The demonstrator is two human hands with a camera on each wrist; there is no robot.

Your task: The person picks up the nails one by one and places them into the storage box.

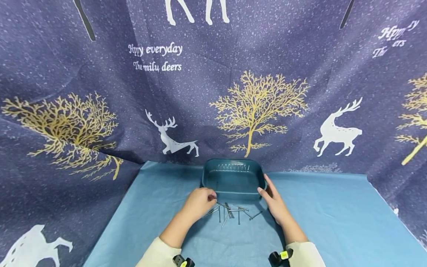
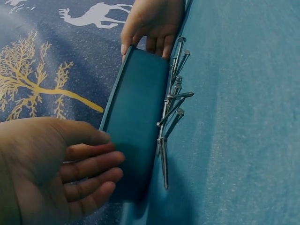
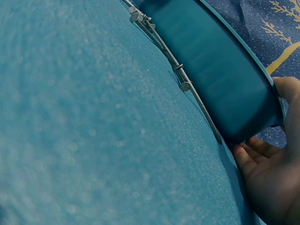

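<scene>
A dark teal plastic tray (image 1: pixel 233 192) with raised walls stands on the cloth, empty inside. My right hand (image 1: pixel 276 204) grips its right end; in the right wrist view the thumb lies on the rim (image 3: pixel 262 68) and the fingertips (image 3: pixel 241 152) reach under the base. At the front left corner is my left hand (image 1: pixel 197 202), its fingers (image 2: pixel 101 164) relaxed and slightly bent beside the tray's wall (image 2: pixel 136 98). Several long metal nails (image 1: pixel 237 210) lie in a loose, crossing pile right in front of the tray, between both hands.
Light blue cloth (image 1: pixel 333 211) covers the table. Behind it hangs a dark blue curtain (image 1: pixel 207 92) printed with deer and yellow trees, close to the tray's far side. Each wrist carries a small black camera strap (image 1: pixel 281 256).
</scene>
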